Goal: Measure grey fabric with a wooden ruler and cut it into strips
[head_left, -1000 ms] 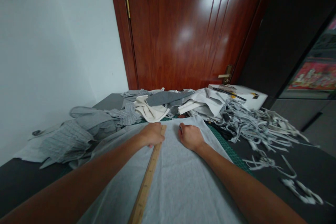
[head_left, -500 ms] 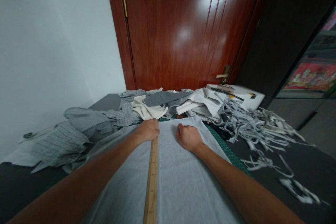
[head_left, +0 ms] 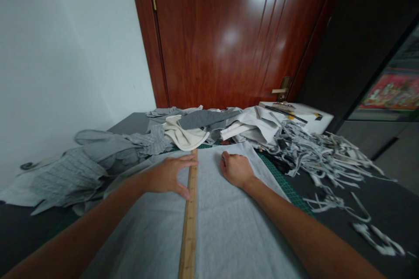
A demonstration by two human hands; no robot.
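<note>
A light grey cloth (head_left: pixel 229 226) lies spread over a green cutting mat (head_left: pixel 288 189). Lengthwise along the cloth runs a wooden ruler (head_left: pixel 190 222). My left hand (head_left: pixel 168 175) is at the ruler's left edge near its far end, thumb and fingers spread apart, fingertips over or at the wood. To the right of the ruler, my right hand (head_left: pixel 236 169) is closed in a fist on the cloth near its far edge; what it holds, if anything, is hidden inside the fingers.
Crumpled grey garments (head_left: pixel 72 174) are heaped at the left, with white and grey pieces (head_left: pixel 185 134) along the back. A pile of cut strips (head_left: pixel 314 152) and a white box (head_left: pixel 314 115) stand right. Behind is a red-brown door (head_left: pixel 212 43).
My left hand has opened from its grip at the ruler's far end and moved left and a little nearer. The right hand stays closed in nearly the same place. The view has shifted slightly.
</note>
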